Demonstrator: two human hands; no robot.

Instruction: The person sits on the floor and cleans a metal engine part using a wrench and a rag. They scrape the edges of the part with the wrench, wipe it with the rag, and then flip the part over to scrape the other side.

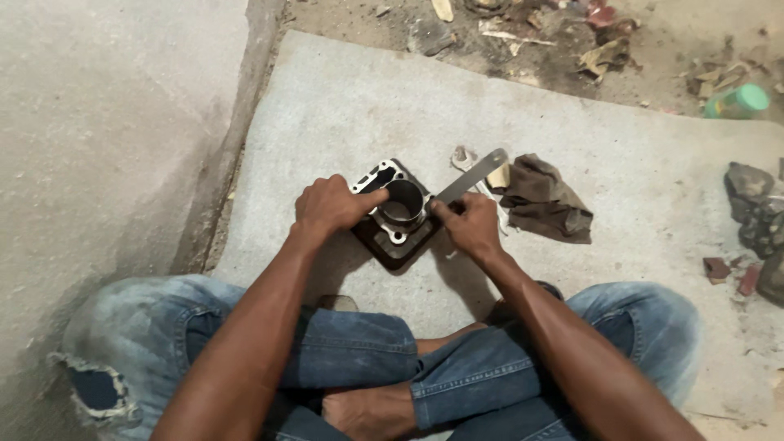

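Bare concrete floor at far left, rough and grey. Torn knee of blue jeans at lower left, legs crossed, seated on a grey mat spread over the floor. Left hand resting on the left side of a metal engine cylinder block, fingers curled over its rim, thumb pointing toward the bore; grip closed on the block's edge, steadying it. Block sitting upright near mat centre, just ahead of the crossed legs, round open bore facing up, pale flange with bolt holes around it, darker square base beneath touching the mat. Right hand just right of the block, touching its right edge, fingers pinched together around the lower end of a flat metal strip; grip clamped on the strip. Strip angled up and to the right away from the bore, far end over the mat. Small pale scrap beside the strip's far end, kind cannot tell. Crumpled brown rag lying on the mat just right of the strip, apart from the hand. Debris and dry scraps along the mat's top edge. Green-capped bottle at upper right, off the mat. Dark stones at far right edge, small reddish chips below them.
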